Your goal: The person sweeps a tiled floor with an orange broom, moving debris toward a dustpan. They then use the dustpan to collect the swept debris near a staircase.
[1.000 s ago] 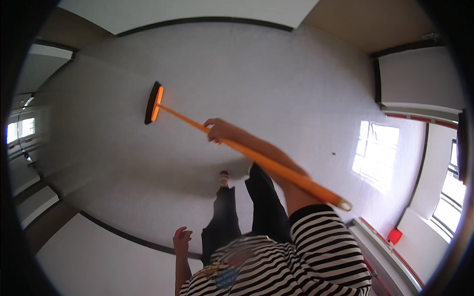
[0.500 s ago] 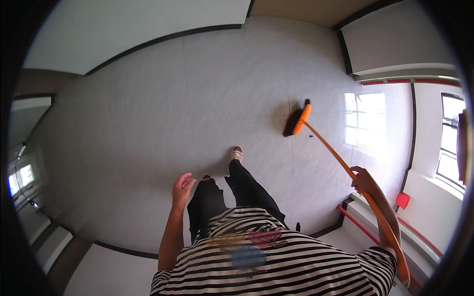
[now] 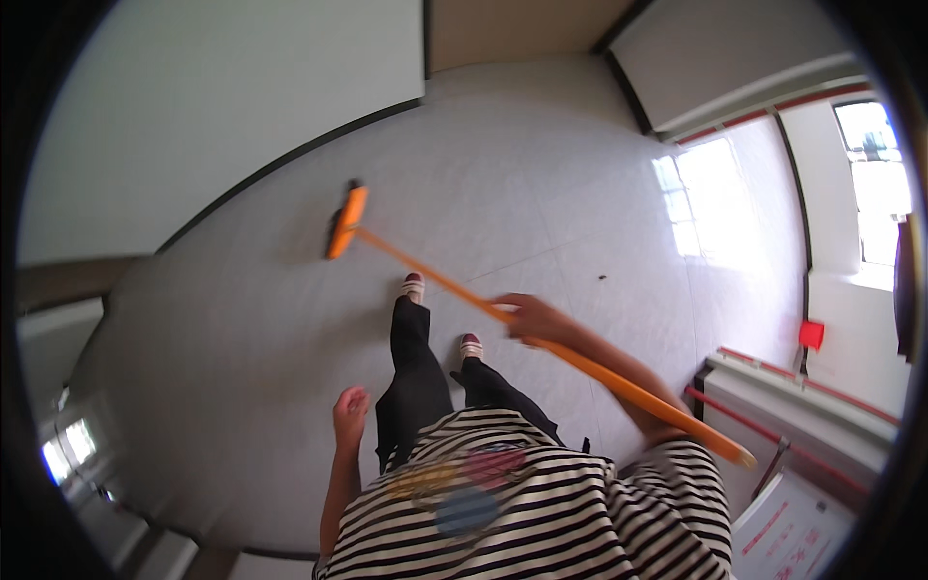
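The pale tiled floor [image 3: 541, 184] lies open around the orange broom head [image 3: 346, 222], with bare tiles on every side of it. A white wall [image 3: 193, 106] with a dark skirting closes the far left. To the right, a low white ledge with red stripes [image 3: 802, 401] and a small red box [image 3: 811, 334] hem in the passage.

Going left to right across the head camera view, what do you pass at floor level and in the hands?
Orange broom head → left hand → right hand gripping the orange broom handle → small dark speck on the floor → red box by the wall.
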Tool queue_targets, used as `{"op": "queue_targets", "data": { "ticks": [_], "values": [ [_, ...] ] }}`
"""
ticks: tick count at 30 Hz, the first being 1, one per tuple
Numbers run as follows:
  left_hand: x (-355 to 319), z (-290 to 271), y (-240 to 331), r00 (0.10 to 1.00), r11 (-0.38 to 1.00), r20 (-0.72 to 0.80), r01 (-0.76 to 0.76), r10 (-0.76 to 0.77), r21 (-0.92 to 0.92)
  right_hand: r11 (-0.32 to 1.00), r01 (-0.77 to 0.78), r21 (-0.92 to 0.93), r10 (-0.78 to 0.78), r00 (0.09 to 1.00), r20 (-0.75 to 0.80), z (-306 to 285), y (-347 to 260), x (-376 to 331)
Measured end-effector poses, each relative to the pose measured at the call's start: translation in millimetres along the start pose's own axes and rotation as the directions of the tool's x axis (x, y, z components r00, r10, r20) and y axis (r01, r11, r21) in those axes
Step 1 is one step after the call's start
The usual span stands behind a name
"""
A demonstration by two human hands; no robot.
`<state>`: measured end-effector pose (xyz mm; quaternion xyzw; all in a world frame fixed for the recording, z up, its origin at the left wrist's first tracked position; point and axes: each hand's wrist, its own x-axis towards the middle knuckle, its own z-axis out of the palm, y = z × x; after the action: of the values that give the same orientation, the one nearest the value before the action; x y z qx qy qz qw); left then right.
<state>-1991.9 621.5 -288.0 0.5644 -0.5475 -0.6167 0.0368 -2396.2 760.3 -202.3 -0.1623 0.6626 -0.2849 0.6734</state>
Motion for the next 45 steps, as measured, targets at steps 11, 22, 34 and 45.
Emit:
{"op": "queue_targets", "data": {
  "ticks": [11,22,34,45],
  "values": [
    [118.4,-73.9,69.7,0.993,0.988,0.061,0.092,-0.1,0.126,0.993,-0.113,0.036,0.116,0.99,-0.084,-37.4,-20.8,38.7],
    [206.4,-19.2,125.5,0.926,0.988,0.36,0.068,-0.113,0.136,0.829,-0.518,0.209,0.531,0.613,-0.585,-96.6,-57.3,-162.9],
    [206.9,-55.8,140.6,0.974,0.961,0.132,0.147,-0.182,0.236,0.994,0.071,0.082,-0.069,0.997,-0.031,-67.7,-118.0,140.2],
    [197.1,35.3,157.8,0.963,0.926,0.099,0.21,-0.252,0.314,0.975,-0.18,0.129,0.207,0.948,-0.242,-242.7,-10.9,5.6]
  ]
}}
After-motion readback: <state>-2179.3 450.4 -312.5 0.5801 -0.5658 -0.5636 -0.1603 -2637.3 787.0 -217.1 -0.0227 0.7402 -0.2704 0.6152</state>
